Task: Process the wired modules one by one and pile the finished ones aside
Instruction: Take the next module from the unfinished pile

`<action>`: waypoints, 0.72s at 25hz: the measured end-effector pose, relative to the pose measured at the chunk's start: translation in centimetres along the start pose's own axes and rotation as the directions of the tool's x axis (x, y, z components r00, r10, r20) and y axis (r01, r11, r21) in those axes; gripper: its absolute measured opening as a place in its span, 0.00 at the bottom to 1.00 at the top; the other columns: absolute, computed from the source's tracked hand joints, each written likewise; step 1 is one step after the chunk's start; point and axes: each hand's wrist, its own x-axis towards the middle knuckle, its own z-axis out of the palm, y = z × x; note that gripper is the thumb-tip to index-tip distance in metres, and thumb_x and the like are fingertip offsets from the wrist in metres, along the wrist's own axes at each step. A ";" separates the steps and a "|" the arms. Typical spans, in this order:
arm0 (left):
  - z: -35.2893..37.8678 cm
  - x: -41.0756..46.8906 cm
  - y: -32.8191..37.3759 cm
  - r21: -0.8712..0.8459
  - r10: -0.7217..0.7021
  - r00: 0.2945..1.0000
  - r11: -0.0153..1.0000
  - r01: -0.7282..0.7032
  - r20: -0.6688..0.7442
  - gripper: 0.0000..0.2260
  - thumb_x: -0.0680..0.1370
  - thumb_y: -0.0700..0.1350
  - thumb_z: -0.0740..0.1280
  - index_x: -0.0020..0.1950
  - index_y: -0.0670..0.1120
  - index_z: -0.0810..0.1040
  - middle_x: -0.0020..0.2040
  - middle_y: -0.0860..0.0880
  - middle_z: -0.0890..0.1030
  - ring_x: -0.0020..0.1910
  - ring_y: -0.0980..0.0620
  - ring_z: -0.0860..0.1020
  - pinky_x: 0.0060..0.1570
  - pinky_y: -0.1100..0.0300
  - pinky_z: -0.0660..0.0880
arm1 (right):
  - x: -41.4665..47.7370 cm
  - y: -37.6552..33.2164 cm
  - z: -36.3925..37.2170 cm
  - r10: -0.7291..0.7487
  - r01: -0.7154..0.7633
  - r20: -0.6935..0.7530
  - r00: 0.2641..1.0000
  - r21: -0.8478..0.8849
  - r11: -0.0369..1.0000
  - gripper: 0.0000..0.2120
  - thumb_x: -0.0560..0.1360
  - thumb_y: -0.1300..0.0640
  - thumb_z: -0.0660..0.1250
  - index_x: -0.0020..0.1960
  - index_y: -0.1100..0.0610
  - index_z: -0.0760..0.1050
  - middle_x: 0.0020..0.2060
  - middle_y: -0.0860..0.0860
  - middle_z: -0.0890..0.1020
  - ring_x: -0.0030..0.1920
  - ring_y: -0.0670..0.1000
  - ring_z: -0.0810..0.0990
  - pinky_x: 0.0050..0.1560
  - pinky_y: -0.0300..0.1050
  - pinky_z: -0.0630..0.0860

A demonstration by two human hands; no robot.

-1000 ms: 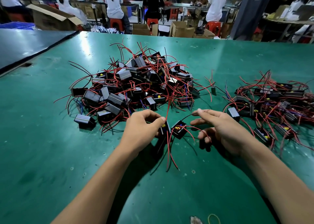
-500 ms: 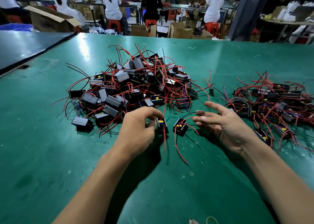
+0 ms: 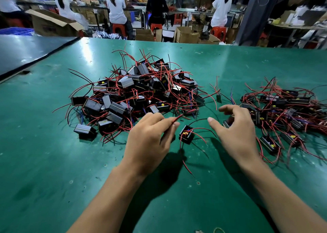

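Mostly hidden: module (image 3: 169,137) gripped under left hand (image 3: 148,140) fingers (image 3: 169,125); second module (image 3: 226,124) beneath right hand (image 3: 237,132). Cut off at right edge: right-side pile (image 3: 286,112).

Between left fingers (image 3: 174,125) and right fingers (image 3: 212,121): black module (image 3: 186,137), yellow part inside, red and black leads (image 3: 199,137). Beyond them: heap (image 3: 141,91) of black cases laced with red wire, on a plain green table (image 3: 53,162).
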 end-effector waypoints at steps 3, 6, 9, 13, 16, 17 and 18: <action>-0.2 0.0 0.1 0.066 -0.034 0.999 0.997 0.034 -0.007 0.09 0.79 0.46 0.67 0.52 0.44 0.85 0.35 0.51 0.78 0.36 0.51 0.70 0.35 0.61 0.67 | -0.1 -0.2 0.6 0.095 -0.100 0.087 0.992 0.050 0.994 0.06 0.74 0.51 0.74 0.45 0.51 0.79 0.39 0.47 0.81 0.37 0.44 0.75 0.38 0.30 0.70; 0.2 -0.3 -0.3 0.109 -0.107 0.980 0.990 0.089 0.169 0.09 0.79 0.49 0.67 0.52 0.47 0.85 0.37 0.52 0.80 0.39 0.50 0.72 0.37 0.56 0.72 | -0.4 -0.3 1.4 0.183 -0.173 0.288 0.940 -0.060 0.983 0.12 0.75 0.42 0.71 0.46 0.51 0.82 0.27 0.46 0.78 0.29 0.42 0.73 0.33 0.32 0.69; 0.8 -0.6 -0.2 0.115 -0.199 0.952 0.978 0.176 0.231 0.10 0.79 0.50 0.67 0.55 0.49 0.84 0.43 0.52 0.82 0.45 0.49 0.75 0.45 0.53 0.75 | -0.5 -0.7 1.9 0.242 -0.183 0.337 0.910 -0.197 0.963 0.23 0.73 0.31 0.66 0.49 0.49 0.84 0.35 0.44 0.84 0.40 0.45 0.80 0.47 0.43 0.77; 0.7 -0.2 0.0 0.160 -0.174 0.973 0.976 0.149 0.152 0.08 0.77 0.48 0.70 0.51 0.46 0.85 0.41 0.50 0.82 0.42 0.47 0.74 0.41 0.53 0.74 | -0.8 -1.3 2.0 0.258 -0.157 0.348 0.901 -0.294 0.943 0.19 0.71 0.32 0.68 0.42 0.47 0.83 0.38 0.46 0.85 0.45 0.51 0.82 0.51 0.49 0.79; 0.2 -0.1 -0.4 0.225 -0.183 0.974 0.963 0.151 0.131 0.07 0.77 0.47 0.70 0.47 0.45 0.85 0.39 0.50 0.81 0.41 0.46 0.72 0.40 0.52 0.73 | -0.5 -1.6 0.9 0.202 -0.126 0.526 0.826 -0.176 0.976 0.04 0.72 0.48 0.75 0.40 0.47 0.83 0.35 0.46 0.83 0.36 0.43 0.79 0.41 0.40 0.75; 0.0 -0.1 -0.5 0.254 -0.184 0.971 0.957 0.141 0.152 0.07 0.78 0.47 0.70 0.46 0.45 0.85 0.39 0.50 0.81 0.41 0.46 0.72 0.40 0.51 0.73 | -0.3 -1.7 0.3 0.177 -0.109 0.583 0.793 -0.149 0.983 0.03 0.73 0.53 0.75 0.42 0.46 0.83 0.36 0.46 0.83 0.32 0.39 0.77 0.40 0.38 0.72; -0.1 -0.1 -0.6 0.283 -0.184 0.968 0.950 0.131 0.169 0.07 0.78 0.47 0.69 0.46 0.45 0.85 0.39 0.50 0.80 0.41 0.46 0.71 0.40 0.50 0.73 | -0.1 -1.7 -0.2 0.149 -0.083 0.625 0.766 -0.133 0.988 0.06 0.73 0.57 0.75 0.44 0.45 0.83 0.38 0.47 0.82 0.31 0.37 0.75 0.39 0.34 0.70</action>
